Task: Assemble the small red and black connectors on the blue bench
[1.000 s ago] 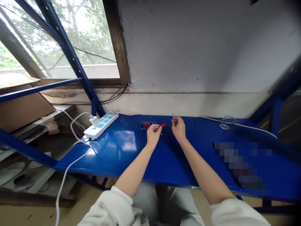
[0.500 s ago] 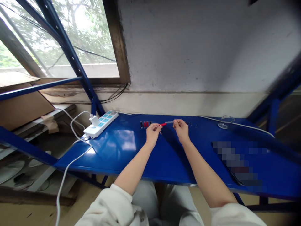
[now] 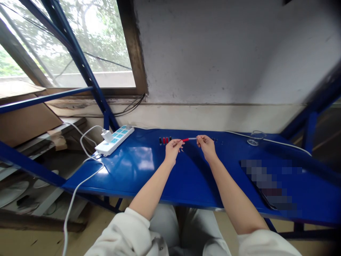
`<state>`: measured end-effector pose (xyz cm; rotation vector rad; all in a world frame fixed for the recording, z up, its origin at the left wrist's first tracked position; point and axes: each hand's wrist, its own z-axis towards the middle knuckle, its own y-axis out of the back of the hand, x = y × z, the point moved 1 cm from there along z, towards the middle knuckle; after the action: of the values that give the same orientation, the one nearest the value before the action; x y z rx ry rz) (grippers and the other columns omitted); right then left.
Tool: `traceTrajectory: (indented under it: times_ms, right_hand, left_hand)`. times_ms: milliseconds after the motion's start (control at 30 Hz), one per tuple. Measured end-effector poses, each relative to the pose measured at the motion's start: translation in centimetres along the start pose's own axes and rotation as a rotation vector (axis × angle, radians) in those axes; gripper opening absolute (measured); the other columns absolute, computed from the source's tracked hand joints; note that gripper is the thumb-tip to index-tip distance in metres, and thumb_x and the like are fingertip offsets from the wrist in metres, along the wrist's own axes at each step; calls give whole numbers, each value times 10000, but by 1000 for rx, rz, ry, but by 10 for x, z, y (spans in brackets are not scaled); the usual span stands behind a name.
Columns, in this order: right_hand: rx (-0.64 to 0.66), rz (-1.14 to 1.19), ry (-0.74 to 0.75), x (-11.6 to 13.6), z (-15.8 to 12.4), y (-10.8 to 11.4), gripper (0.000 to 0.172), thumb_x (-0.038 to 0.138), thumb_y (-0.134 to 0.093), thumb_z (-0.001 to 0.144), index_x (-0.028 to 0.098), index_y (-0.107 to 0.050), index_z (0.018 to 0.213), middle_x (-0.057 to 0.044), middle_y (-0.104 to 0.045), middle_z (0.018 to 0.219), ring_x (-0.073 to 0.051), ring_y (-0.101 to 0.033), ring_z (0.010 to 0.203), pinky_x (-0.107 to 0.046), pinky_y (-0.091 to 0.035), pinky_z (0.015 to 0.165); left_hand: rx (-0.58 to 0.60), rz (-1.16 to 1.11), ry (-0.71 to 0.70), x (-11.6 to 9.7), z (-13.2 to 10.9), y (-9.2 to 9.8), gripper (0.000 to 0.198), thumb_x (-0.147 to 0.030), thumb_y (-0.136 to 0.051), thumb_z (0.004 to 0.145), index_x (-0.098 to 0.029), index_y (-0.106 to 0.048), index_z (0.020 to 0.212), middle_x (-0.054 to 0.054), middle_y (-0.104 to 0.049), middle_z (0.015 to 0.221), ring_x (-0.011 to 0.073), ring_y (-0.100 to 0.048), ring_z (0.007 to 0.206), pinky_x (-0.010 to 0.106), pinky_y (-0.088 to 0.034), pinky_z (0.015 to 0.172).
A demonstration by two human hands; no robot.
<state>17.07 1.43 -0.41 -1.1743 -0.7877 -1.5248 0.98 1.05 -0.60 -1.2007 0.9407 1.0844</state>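
My left hand is closed in a pinch around the left end of a slim red rod. In line with the rod, a thin clear tube runs to the right, its far end pinched between the thumb and fingers of my right hand. The rod and tube meet between my hands, held level just above the table; whether one sits inside the other I cannot tell. Left of my left hand, several small red and black cylinders stand in a row. Tiny dark pieces lie beyond my right hand.
On the blue table, a white power strip with a plugged-in charger stands at left, its cord hanging over the edge. A clear round container is at the back right. A blurred-out dark flat object lies at right.
The red rod and clear tube have come together, with red now showing farther along to the right. My right hand has shifted slightly; the left has barely moved.
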Motion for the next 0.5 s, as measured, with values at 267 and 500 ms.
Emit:
traceTrajectory:
  times_ms: [267, 500]
  right_hand:
    - [173, -17, -41, 2, -6, -10, 306, 461, -585, 687, 162, -531, 727, 34, -507, 534, -68, -420, 451, -221, -329, 476]
    - [325, -43, -44, 7, -11, -15, 301, 458, -557, 716, 169, -537, 798, 24, -552, 584, -74, -466, 479, -227, -375, 507]
  left_hand:
    - [121, -2, 16, 1, -3, -2, 286, -329, -656, 646, -113, -586, 820, 86, -662, 753, 89, -546, 567, 185, -349, 475]
    - [28, 45, -87, -4, -2, -2, 299, -348, -632, 668, -135, -578, 871, 54, -643, 750, 90, -545, 564, 187, -367, 472]
